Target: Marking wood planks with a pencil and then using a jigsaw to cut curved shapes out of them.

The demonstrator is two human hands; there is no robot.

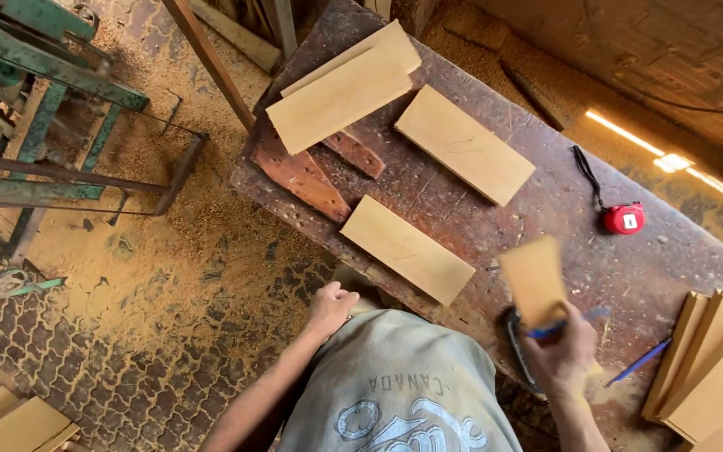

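Head view. Small pale wood board [534, 280] is held upright-tilted by the right hand [564, 356], fingers pinched on its lower end, above the near edge of the workbench [546, 201]; board is motion-blurred. A blue pen [550, 328] seems to be caught in the same grip, not certain. Left hand [330, 305] is curled loosely, touching the bench's near-left edge; whether anything is gripped cannot be told.

Handling (judged): board thin, light, stiff, sawn-smooth, dry, not slippery; corners could dent. Best taken at a short end or across both long edges.

Materials: bench top is dark, scarred, dusty wood. Three flat pale rectangular boards [407, 249] lie mid-bench, one [343, 88] stacked near the far-left corner over reddish offcuts [299, 176]. Red tape measure [624, 218] toward the right edge. Board stack [709, 368] at near-right corner, a second blue pen [639, 362] beside it. Sawdust covers the floor [169, 276]; green metal machine frame [35, 92] at left.
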